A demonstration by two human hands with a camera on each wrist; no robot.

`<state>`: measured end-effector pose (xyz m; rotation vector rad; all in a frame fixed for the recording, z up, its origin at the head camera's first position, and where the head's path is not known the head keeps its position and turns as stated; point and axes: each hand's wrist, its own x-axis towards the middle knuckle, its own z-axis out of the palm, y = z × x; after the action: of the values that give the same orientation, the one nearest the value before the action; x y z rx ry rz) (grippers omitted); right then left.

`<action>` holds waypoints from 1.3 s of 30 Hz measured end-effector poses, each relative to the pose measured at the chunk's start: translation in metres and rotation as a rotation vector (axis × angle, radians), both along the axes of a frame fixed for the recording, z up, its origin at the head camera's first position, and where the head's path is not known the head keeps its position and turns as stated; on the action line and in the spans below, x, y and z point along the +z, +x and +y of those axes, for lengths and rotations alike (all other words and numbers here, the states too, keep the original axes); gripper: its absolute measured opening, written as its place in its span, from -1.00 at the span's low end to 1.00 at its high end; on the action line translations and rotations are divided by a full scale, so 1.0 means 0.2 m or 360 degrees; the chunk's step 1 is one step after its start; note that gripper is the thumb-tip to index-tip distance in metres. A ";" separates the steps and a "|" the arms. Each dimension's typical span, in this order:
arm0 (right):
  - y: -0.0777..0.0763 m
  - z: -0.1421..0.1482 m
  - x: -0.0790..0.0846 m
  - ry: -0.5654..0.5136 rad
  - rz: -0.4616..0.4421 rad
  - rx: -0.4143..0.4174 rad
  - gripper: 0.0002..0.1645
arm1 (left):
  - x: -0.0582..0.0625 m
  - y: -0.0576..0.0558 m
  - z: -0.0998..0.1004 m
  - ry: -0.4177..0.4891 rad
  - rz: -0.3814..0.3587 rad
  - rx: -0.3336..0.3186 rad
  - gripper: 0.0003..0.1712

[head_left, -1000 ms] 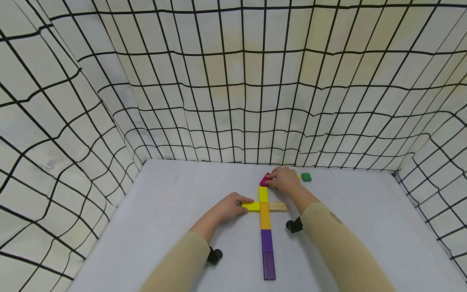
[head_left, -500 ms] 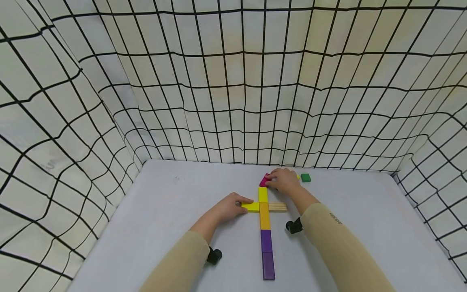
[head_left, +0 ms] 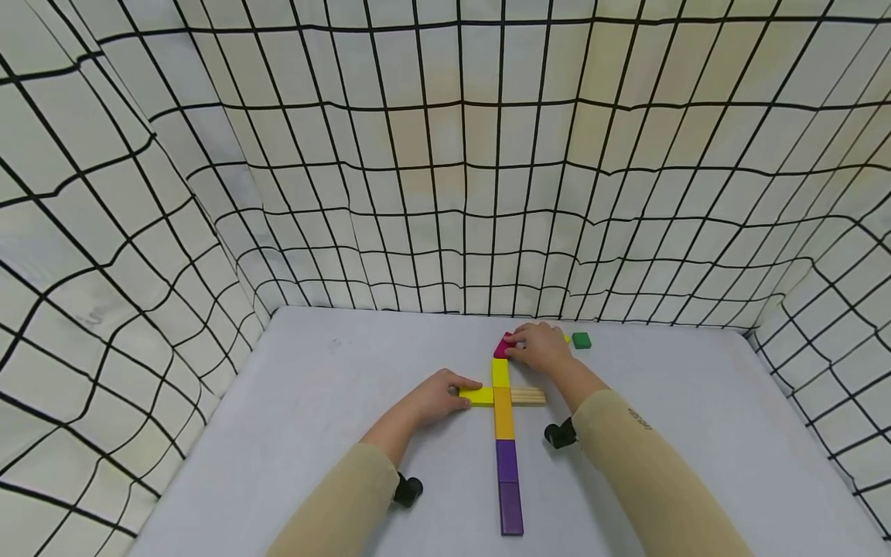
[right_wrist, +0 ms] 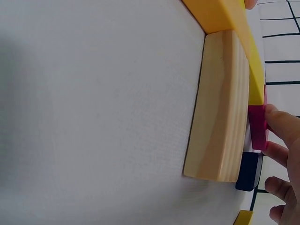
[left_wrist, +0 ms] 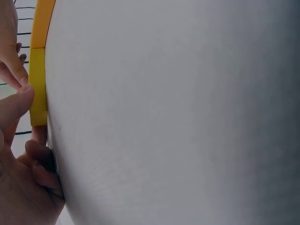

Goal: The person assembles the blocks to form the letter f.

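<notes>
On the white table, flat blocks lie in a cross. My left hand pinches the yellow block that forms the left arm, with the thumb and a finger at its edges. My right hand holds a magenta block at the top of the cross, against the end of another yellow block. In the right wrist view, the thumb and a fingertip are on the magenta block. An orange block sits at the crossing, with a plain wooden block on its right.
Two purple blocks continue the column toward me. A green block lies beyond the right hand. In the right wrist view, a dark blue block and a yellow piece lie near its fingers. Black netting surrounds the table.
</notes>
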<state>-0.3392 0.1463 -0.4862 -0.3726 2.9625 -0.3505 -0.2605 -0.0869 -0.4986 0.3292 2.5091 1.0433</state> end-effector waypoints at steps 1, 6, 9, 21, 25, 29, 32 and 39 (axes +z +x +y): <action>0.00 0.00 0.00 0.0000 0.0004 0.0000 -0.53 | 0.00 0.00 0.00 0.0001 0.0000 0.0002 -0.63; 0.01 -0.01 -0.01 0.0008 0.0026 -0.0005 -0.54 | -0.01 0.00 0.00 0.0003 -0.0001 0.0020 -0.63; 0.01 -0.01 -0.02 0.0006 0.0049 -0.0006 -0.54 | -0.01 0.00 0.00 0.0007 -0.0002 0.0026 -0.63; 0.02 0.00 -0.05 -0.0065 0.0104 -0.0016 -0.54 | -0.01 0.00 0.00 -0.0008 -0.0007 0.0036 -0.64; 0.02 0.01 -0.05 -0.0100 0.0123 -0.0029 -0.55 | -0.01 0.00 0.00 -0.0016 -0.0005 0.0033 -0.64; 0.02 0.03 -0.04 -0.0134 0.0139 -0.0024 -0.55 | -0.01 -0.01 -0.01 -0.0026 0.0002 0.0031 -0.64; 0.02 0.06 -0.02 -0.0133 0.0140 -0.0008 -0.55 | -0.02 -0.01 -0.01 -0.0025 0.0007 0.0030 -0.64; 0.04 0.16 0.02 -0.0154 0.0103 -0.0001 -0.55 | -0.02 -0.01 0.00 -0.0015 0.0007 0.0038 -0.64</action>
<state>-0.3319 0.1787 -0.4824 -0.4011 3.0165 -0.4929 -0.2616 -0.0869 -0.5026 0.2996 2.5267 1.0409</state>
